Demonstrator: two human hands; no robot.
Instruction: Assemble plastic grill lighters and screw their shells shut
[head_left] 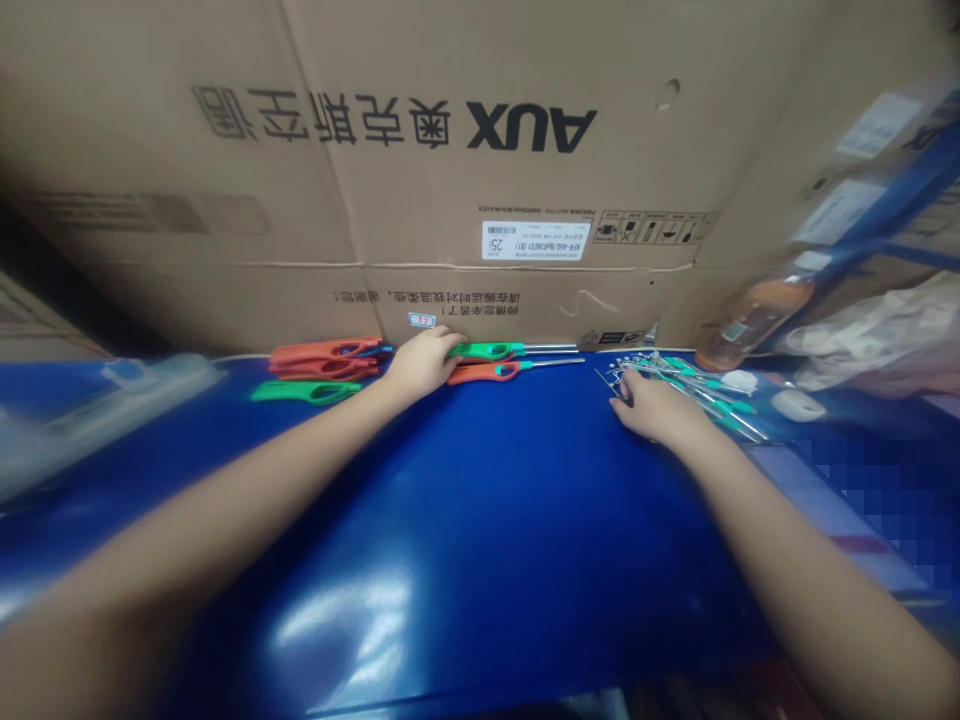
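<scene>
My left hand [424, 362] is closed round the handle end of a green stick lighter [484, 350] lying against the cardboard. An orange stick lighter [487, 372] lies just in front, close to the same fingers. Both have metal tubes pointing right. My right hand [660, 408] has its fingers curled together at the near edge of a pile of metal lighter tubes with teal parts [724, 405]. What those fingers pinch is too small to make out. Left of my left hand are stacked orange handle shells [319, 357] and a green handle shell [304, 391].
A large cardboard box [420, 210] stands along the back of the blue table [450, 530]. An orange drink bottle [757, 315], white caps [797, 405] and plastic bags [892, 335] are at the right. A clear plastic item [112, 410] lies at the left.
</scene>
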